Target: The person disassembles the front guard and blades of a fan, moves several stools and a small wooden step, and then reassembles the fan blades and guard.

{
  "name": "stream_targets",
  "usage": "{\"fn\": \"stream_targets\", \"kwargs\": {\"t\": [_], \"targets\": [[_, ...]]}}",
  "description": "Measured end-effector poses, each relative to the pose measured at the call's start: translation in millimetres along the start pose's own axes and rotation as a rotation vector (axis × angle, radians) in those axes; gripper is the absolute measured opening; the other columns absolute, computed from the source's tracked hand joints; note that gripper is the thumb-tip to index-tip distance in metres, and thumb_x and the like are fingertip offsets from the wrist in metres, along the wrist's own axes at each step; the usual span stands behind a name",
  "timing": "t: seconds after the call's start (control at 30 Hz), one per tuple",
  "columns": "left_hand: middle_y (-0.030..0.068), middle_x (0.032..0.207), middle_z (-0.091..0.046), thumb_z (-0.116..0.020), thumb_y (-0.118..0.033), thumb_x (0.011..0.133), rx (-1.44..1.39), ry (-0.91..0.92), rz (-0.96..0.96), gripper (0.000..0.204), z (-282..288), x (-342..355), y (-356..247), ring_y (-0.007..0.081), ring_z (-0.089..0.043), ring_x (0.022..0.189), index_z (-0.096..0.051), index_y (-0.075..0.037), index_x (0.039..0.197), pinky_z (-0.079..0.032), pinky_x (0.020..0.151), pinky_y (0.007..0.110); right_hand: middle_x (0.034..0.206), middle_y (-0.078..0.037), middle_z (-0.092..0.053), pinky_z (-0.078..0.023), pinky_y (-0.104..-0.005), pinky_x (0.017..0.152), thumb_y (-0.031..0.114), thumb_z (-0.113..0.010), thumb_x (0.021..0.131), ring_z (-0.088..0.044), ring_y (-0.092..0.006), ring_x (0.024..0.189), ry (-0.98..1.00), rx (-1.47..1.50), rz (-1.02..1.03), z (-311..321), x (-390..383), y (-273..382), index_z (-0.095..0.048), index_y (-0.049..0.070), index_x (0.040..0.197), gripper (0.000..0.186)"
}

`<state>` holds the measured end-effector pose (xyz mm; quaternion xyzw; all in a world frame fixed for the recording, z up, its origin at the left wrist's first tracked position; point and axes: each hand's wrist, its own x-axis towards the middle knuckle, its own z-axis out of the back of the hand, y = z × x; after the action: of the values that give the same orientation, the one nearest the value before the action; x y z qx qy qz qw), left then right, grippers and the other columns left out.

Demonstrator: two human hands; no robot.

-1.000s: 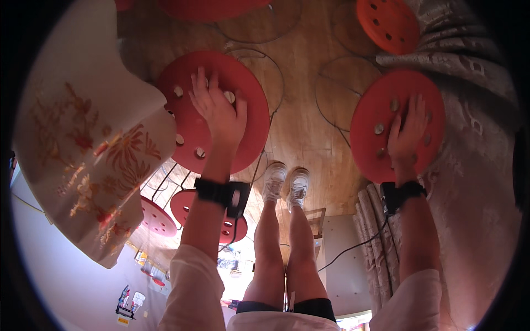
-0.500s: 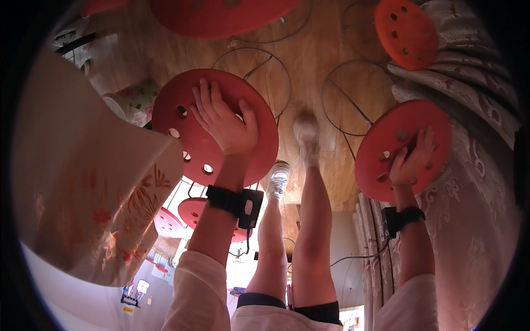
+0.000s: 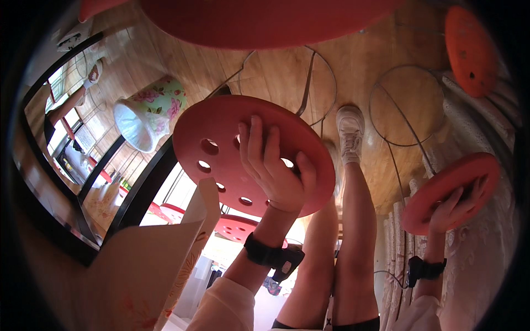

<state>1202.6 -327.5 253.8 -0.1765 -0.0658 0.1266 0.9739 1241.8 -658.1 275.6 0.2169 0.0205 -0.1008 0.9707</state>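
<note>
My left hand lies on the red round seat of a stool, fingers spread over its surface. The seat is pierced by several holes, and my thumb crosses one of them. Over at the right, my right hand rests with fingers apart on a second red stool seat, also with holes. Wire legs and a floor ring show below that seat. Each wrist wears a black strapped device, the left one nearer the middle. Whether any fingertip reaches into a hole is hidden.
Another red seat fills the top edge, and an orange-red one stands at upper right. A floral bin lies beyond the black frame. Pale flowered cloth hangs at left; curtains line the right.
My view has shifted, so both stools appear farther right and lower. The floral bin and black frame have come into fuller view. My hands stay on the seats, while my feet have stepped.
</note>
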Motion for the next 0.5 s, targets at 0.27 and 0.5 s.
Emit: {"fn": "stream_targets", "kwargs": {"t": [0.27, 0.5], "targets": [[0.0239, 0.127, -0.044, -0.052, -0.021, 0.082, -0.021, -0.034, 0.113, 0.041, 4, -1, -2, 0.0394, -0.043, 0.112, -0.046, 0.003, 0.116, -0.032, 0.096, 0.051, 0.123, -0.017, -0.046, -0.033, -0.0356, 0.098, 0.008, -0.061, 0.084, -0.045, -0.0268, 0.113, 0.147, 0.74, 0.348, -104, 69, 179, -0.043, -0.003, 0.122, 0.043], [0.0204, 0.118, -0.05, -0.055, -0.024, 0.085, 0.108, 0.022, 0.176, 0.042, 15, -19, 13, 0.0369, -0.046, 0.109, -0.045, 0.001, 0.116, -0.031, 0.09, 0.045, 0.118, -0.008, -0.059, -0.044, -0.0295, 0.092, 0.021, -0.057, 0.09, -0.057, -0.0167, 0.107, 0.558, 1.815, -0.518, -116, 143, 244, -0.05, 0.003, 0.124, 0.039]]}}
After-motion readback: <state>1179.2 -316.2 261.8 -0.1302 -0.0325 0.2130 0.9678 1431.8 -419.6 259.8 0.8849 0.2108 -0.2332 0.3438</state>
